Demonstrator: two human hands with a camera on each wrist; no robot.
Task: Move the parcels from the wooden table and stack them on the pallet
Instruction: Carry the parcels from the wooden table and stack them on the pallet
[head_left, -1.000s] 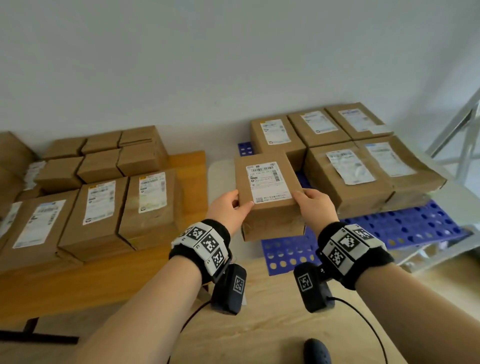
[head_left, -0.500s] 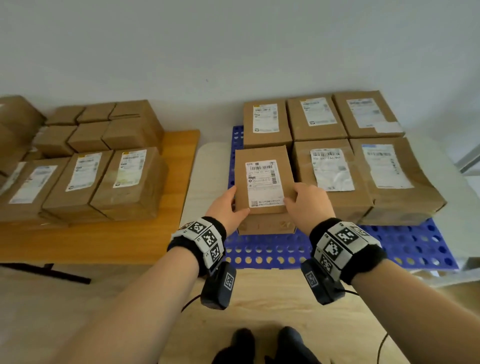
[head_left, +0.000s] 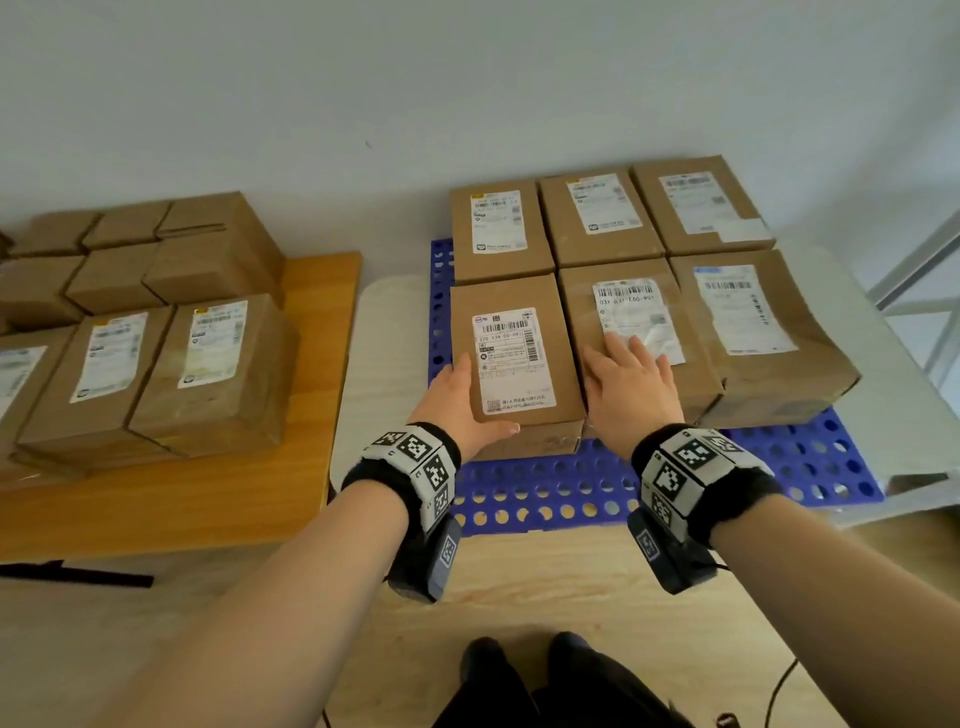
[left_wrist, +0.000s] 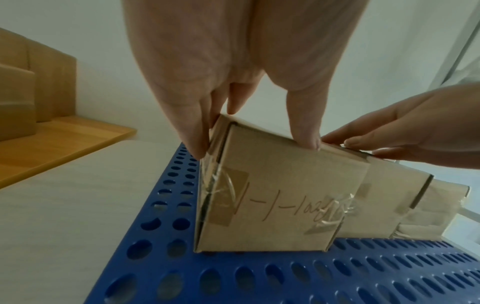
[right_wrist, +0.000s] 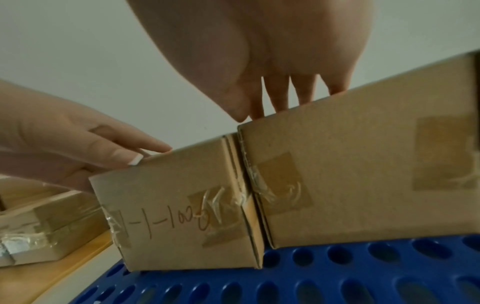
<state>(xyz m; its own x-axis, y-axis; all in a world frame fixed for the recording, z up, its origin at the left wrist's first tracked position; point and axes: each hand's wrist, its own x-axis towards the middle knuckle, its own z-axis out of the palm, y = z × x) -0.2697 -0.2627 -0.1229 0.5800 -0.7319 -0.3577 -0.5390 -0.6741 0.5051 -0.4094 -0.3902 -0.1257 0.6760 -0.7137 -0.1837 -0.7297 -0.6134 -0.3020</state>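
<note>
Parcel: the brown parcel (head_left: 514, 358) sits at centre frame on the blue pallet (head_left: 545, 499), in the front row's left place, its right side against the neighbouring parcel (head_left: 634, 322).
Your left hand: your left hand (head_left: 457, 400) holds the parcel's near left corner, fingers down its left side, thumb along the near edge.
Your right hand: your right hand (head_left: 631, 384) lies flat with straight fingers on the neighbouring parcel's top, gripping nothing.
Writing: the white label on top carries a barcode and a line reading about "270 Y38 00 09"; the rest is too small. The near end face (left_wrist: 275, 197) bears handwriting, "1-1-102" then something under tape.
Neighbour label: starts "031 03", the rest creased.
Wooden table: at left of frame, the wooden table (head_left: 208, 493) carries more labelled parcels (head_left: 208, 374).
</note>
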